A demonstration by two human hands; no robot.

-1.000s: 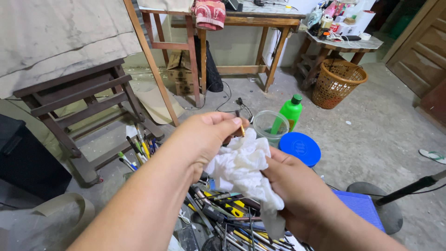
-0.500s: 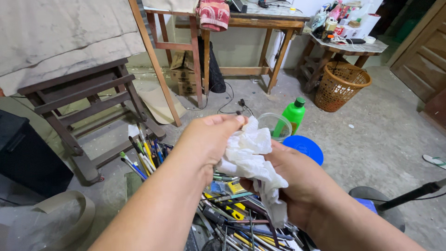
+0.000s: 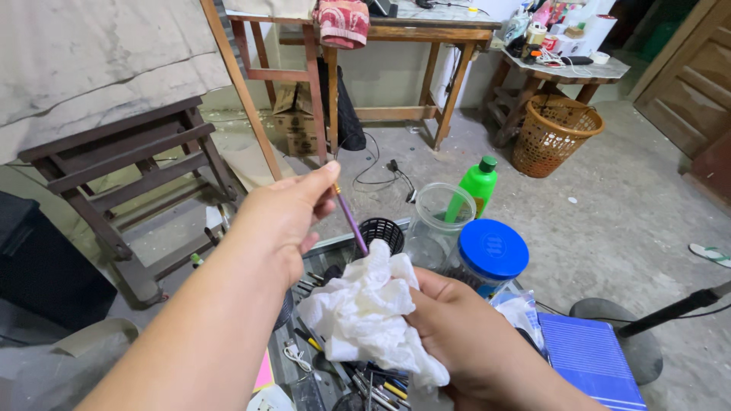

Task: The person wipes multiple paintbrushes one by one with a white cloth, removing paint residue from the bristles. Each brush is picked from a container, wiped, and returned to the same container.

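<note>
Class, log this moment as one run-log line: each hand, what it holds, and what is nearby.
left hand: pinches purple brush | right hand: holds crumpled white tissue around brush tip | nearby: clear jar, blue lid, green bottle

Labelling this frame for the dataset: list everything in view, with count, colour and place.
thin purple brush: 1, purple, pinched in left hand
crumpled white tissue: 1, white, in right hand
clear plastic jar: 1, centre
blue round lid: 1, right of jar
green plastic bottle: 1, behind jar
black mesh cup: 1, left of jar
woven orange basket: 1, floor, upper right
dark wooden bench: 1, left
left hand: 1
right hand: 1
</note>
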